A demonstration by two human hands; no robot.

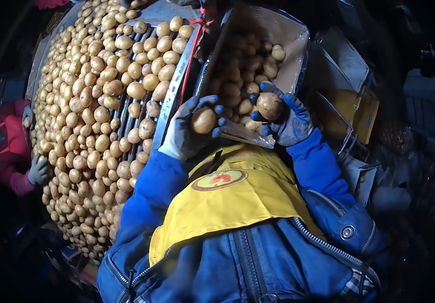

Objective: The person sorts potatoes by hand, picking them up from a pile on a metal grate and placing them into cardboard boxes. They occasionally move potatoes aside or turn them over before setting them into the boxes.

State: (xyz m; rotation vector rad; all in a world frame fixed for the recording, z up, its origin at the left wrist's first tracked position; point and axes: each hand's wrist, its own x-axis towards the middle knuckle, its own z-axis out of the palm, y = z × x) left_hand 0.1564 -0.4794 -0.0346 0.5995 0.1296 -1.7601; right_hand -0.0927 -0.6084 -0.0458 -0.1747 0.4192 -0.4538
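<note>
My left hand (181,132), in a grey glove with blue fingertips, curls around a pale brown potato (203,121) in its palm. A darker, rounder potato (270,106) sits in the fingers of my right hand (296,124), gloved the same way. Both hands are above the near end of a cardboard box (300,58), whose inside holds many potatoes (247,65), partly in shadow. To my left, a broad layer of potatoes (88,108) covers a bed of metal rollers (125,108).
A metal side rail (177,81) with a red cord (191,63) tied along it separates the rollers from the box. Across the potatoes, a co-worker in red (13,134) has a gloved hand (38,170) at the edge. More boxes (346,63) stand at the right.
</note>
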